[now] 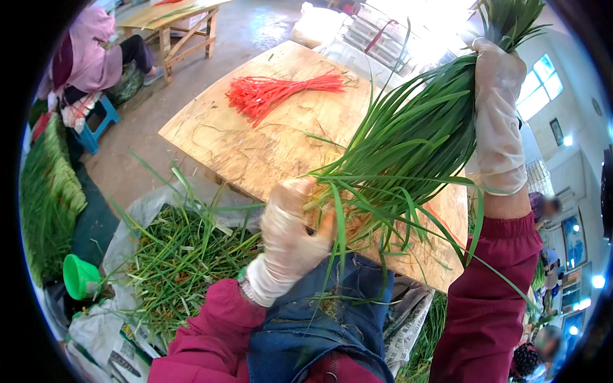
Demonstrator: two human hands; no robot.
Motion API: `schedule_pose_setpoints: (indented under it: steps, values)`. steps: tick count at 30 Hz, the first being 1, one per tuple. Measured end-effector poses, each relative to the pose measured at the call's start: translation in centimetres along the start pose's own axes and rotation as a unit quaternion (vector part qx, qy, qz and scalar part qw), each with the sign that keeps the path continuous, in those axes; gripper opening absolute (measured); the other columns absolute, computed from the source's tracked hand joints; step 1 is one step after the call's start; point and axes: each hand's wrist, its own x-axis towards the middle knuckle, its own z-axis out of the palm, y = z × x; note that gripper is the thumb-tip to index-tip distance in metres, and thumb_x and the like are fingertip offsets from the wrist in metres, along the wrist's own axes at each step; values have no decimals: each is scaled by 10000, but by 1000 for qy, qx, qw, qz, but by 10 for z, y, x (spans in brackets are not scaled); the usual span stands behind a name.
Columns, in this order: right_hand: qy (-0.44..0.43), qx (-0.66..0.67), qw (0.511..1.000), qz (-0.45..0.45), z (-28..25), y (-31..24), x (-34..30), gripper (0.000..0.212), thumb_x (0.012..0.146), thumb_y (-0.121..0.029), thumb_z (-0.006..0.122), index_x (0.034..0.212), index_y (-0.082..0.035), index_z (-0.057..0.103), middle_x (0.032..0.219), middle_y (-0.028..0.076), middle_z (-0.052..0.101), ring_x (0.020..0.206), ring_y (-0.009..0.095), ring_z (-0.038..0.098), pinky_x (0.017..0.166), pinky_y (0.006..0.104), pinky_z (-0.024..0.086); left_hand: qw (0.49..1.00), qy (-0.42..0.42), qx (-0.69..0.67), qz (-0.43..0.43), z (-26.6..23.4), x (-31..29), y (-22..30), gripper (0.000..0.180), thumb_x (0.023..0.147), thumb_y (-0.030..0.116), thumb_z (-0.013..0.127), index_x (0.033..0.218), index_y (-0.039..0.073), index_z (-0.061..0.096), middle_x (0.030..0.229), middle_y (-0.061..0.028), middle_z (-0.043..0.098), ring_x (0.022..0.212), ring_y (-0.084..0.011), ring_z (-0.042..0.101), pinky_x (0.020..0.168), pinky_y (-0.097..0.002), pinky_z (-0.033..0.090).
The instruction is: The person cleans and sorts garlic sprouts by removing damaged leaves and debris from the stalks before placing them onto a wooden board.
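the right hand [501,70], at two o'clock in a thin pale glove, is closed firmly around the leafy end of the greens [421,134]. the bunch slants from there over the bench [220,143] toward the centre, where its pale stem ends spread. the left hand [290,230], gloved too and just off centre at seven o'clock, is half curled, its fingers touching those stem ends; i cannot tell whether it grips any. a bundle of red strips [274,94] lies on the bench between eleven and twelve o'clock. at eight o'clock, cut leaves [191,268] fill a pale sack [135,220], with a green tub [81,277] farther out. crates [377,41] stand at one o'clock.
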Motion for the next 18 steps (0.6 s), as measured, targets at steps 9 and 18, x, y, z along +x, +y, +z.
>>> schedule_pose_setpoints:
  steps: [9, 18]
  values:
    - [-27, -26, 999, -2, 4, 7, 13, 329, 658, -235, 572, 797, 63, 567, 793, 195, 589, 695, 290, 558, 665, 340, 440, 981, -70, 167, 70, 50, -4, -28, 321, 652, 111, 585, 943, 14, 492, 715, -100, 463, 599, -253, 501, 475, -342, 413]
    - [-31, -70, 997, -9, -27, 18, 1, 308, 687, -227, 568, 782, 66, 565, 713, 145, 571, 626, 240, 525, 626, 320, 422, 925, -339, 170, 18, -77, -54, -40, 80, 655, 18, 524, 712, 74, 533, 616, -76, 505, 558, -235, 552, 467, -338, 442]
